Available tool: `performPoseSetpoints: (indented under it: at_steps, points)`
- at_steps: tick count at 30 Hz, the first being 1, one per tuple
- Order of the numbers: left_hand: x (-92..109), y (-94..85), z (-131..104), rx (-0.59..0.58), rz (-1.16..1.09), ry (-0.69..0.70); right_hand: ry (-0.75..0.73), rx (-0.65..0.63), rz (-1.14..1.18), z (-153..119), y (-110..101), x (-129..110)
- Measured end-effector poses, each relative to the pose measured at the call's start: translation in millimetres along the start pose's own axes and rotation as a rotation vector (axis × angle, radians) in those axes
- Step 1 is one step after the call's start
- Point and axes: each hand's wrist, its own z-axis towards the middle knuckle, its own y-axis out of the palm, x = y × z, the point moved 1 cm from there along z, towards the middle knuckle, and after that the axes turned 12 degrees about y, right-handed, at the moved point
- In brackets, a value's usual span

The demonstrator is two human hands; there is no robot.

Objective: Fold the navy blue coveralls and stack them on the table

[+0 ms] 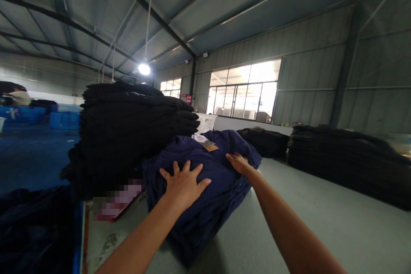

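A stack of folded navy blue garments (pixel 205 205) stands on the pale table in front of me. My left hand (pixel 184 184) lies flat on its top with the fingers spread. Farther right, my right hand (pixel 238 162) rests on the top of the same stack, fingers stretched out and holding nothing. A white and tan paper tag (pixel 205 142) lies on the top garment, beyond and between my hands. The lower layers sag unevenly toward me.
A tall pile of black garments (pixel 128 124) rises behind on the left. Dark bundles (pixel 343 158) line the table's (pixel 298 214) far right side. A pinkish flat item (pixel 120 201) lies at left. Dark cloth fills a blue-edged bin (pixel 78 227) below the table's left edge.
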Motion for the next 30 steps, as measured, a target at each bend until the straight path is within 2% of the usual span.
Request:
performPoseSetpoints:
  at_steps: [3,7,10,13,15,17,19,22,26,30]
  points:
    - [18.5,-4.2,-18.7,0.097,0.102,0.095,0.060,0.054,0.021,-1.4,1.3,14.4]
    - [34.1,3.5,-45.3,0.099,0.124,0.171,0.075,0.217,0.022,-11.8,-0.8,21.0]
    - [31.6,15.5,-61.9,0.157,0.181,0.084,-0.045,0.298,0.026,-33.4,-2.9,20.9]
    - [24.8,26.7,-75.6,0.314,0.237,0.007,-0.197,0.306,0.078,-70.3,5.2,25.3]
    - [23.7,33.5,-83.5,0.415,0.263,0.015,-0.281,0.340,0.107,-98.6,17.5,31.0]
    - [27.0,40.6,-89.2,0.469,0.288,0.076,-0.408,0.339,0.118,-122.8,32.1,36.0]
    - [31.9,47.8,-90.8,0.481,0.307,0.137,-0.488,0.311,0.111,-136.6,44.0,39.0]
    - [33.8,57.4,-84.3,0.455,0.299,0.185,-0.456,0.241,0.073,-135.9,50.1,37.9]
    - [26.4,61.3,-73.6,0.377,0.282,0.214,-0.482,0.165,0.030,-125.7,40.0,33.0]
    - [33.4,54.6,-81.6,0.349,0.287,0.157,-0.537,0.150,-0.004,-146.5,25.3,41.0]
